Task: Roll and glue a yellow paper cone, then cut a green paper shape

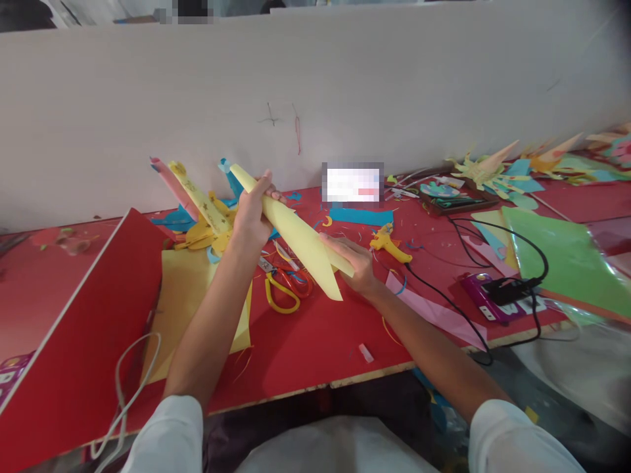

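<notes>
A pale yellow sheet of paper (300, 240), rolled into a narrow cone-like tube, is held slantwise above the red table. My left hand (254, 207) wraps round its upper part, fingers closed over it. At the lower right end, my right hand (352, 261) grips the paper's edge, its fingers lying along the roll. One pointed corner of the sheet hangs loose between the hands and the table. Under the roll lie scissors with yellow handles (282, 294) and another pair with red handles (302, 284). A yellow glue gun (389, 244) rests to the right of my right hand.
Paper figures (210, 213) stand at the back left, near a red upright divider (98, 315). Yellow sheets (182, 295) lie beside it. A black cable runs from the glue gun to a purple power strip (486, 299). Green sheets (566, 253) are at right; a white wall (197, 98) stands behind.
</notes>
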The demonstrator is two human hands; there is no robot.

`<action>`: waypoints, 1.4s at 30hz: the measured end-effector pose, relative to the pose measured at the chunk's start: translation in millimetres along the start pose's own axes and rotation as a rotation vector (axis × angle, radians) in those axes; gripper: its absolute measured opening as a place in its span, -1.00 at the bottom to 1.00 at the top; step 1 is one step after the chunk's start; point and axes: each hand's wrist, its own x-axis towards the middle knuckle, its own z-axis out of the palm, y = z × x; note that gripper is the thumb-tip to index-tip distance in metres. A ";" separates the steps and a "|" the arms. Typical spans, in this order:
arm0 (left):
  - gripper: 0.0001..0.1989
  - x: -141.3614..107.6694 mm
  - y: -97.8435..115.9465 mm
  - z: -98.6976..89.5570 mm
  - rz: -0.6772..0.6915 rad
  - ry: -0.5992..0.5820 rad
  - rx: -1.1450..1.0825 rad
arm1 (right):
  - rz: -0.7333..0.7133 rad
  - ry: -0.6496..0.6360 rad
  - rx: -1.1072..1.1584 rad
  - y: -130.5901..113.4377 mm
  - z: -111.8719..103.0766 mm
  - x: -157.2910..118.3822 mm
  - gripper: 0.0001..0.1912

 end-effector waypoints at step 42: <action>-0.47 6.9 -4.8 -6.2 0.002 0.131 0.023 | -0.145 0.035 -0.040 4.5 8.8 -2.5 -0.36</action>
